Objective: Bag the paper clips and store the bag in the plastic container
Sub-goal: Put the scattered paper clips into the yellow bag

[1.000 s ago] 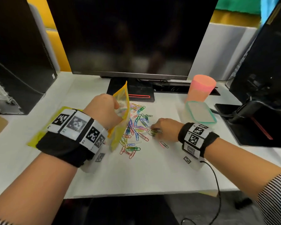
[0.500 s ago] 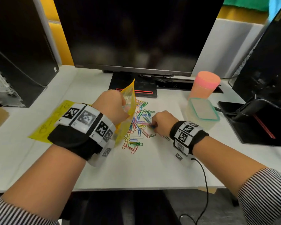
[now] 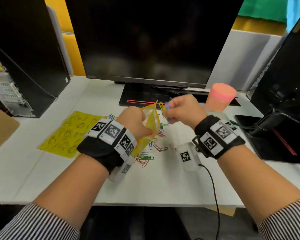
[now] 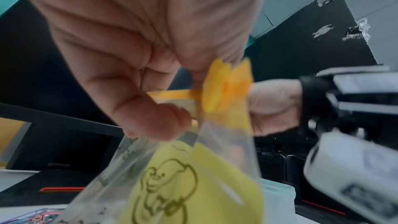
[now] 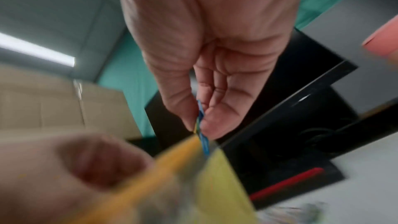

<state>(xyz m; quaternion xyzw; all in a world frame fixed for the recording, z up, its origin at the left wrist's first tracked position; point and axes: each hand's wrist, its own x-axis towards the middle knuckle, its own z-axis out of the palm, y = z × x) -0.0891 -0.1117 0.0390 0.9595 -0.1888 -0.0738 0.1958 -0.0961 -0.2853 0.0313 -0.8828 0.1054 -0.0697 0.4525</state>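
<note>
My left hand [image 3: 134, 122] grips a yellow and clear zip bag [image 3: 151, 122] upright above the desk, pinching it near its orange zip edge [image 4: 217, 88]. My right hand [image 3: 178, 110] is raised beside the bag's mouth and pinches a few paper clips [image 3: 165, 109], a blue one [image 5: 202, 134] showing between thumb and fingers. Several coloured paper clips [image 3: 151, 151] lie loose on the white desk below both hands. The plastic container [image 3: 220, 115] with a teal rim sits behind my right wrist, mostly hidden.
A salmon cup [image 3: 221, 97] stands behind the container. A black monitor [image 3: 145, 40] and its base fill the back. Yellow printed bags [image 3: 68, 132] lie flat at left. A computer tower [image 3: 24, 49] is at left, black equipment [image 3: 284, 92] at right.
My right hand has lifted off the desk with paper clips and moved up to the bag's mouth. My left hand has raised the bag slightly.
</note>
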